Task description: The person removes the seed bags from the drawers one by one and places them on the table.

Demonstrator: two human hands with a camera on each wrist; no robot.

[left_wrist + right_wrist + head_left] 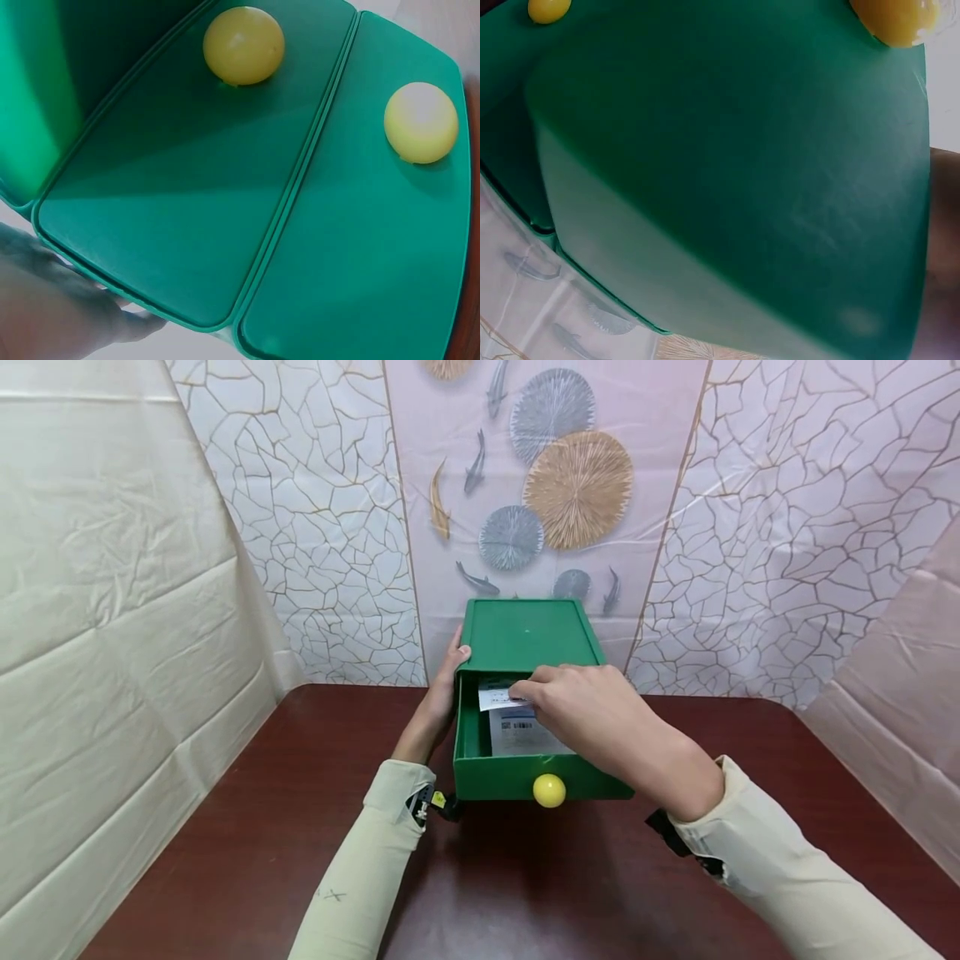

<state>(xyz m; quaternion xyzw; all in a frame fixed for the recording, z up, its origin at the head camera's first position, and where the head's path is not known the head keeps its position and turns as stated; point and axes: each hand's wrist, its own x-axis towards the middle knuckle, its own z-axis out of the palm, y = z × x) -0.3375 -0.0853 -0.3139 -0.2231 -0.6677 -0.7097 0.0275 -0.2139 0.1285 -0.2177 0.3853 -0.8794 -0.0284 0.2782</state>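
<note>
A green drawer cabinet (528, 635) stands in front of me with its top drawer (495, 778) pulled out. My left hand (441, 697) rests against the cabinet's left side, thumb at the top edge and fingers extended along the wall. Over the open drawer, my right hand (592, 706) pinches a small white printed paper (495, 698) between thumb and fingers. Beneath it, inside the drawer, lies a larger white sheet (521, 742) with a barcode and a blue strip. A yellow round knob (549, 791) sits on the drawer front. The right wrist view hides the right fingers behind the drawer.
Below the open drawer, two closed drawers carry yellow knobs, an upper knob (244, 45) and a lower knob (421, 122). The cabinet stands on a dark red-brown table (300, 827). A patterned curtain (337, 527) hangs behind it, and pale cloth (112, 610) covers the left side.
</note>
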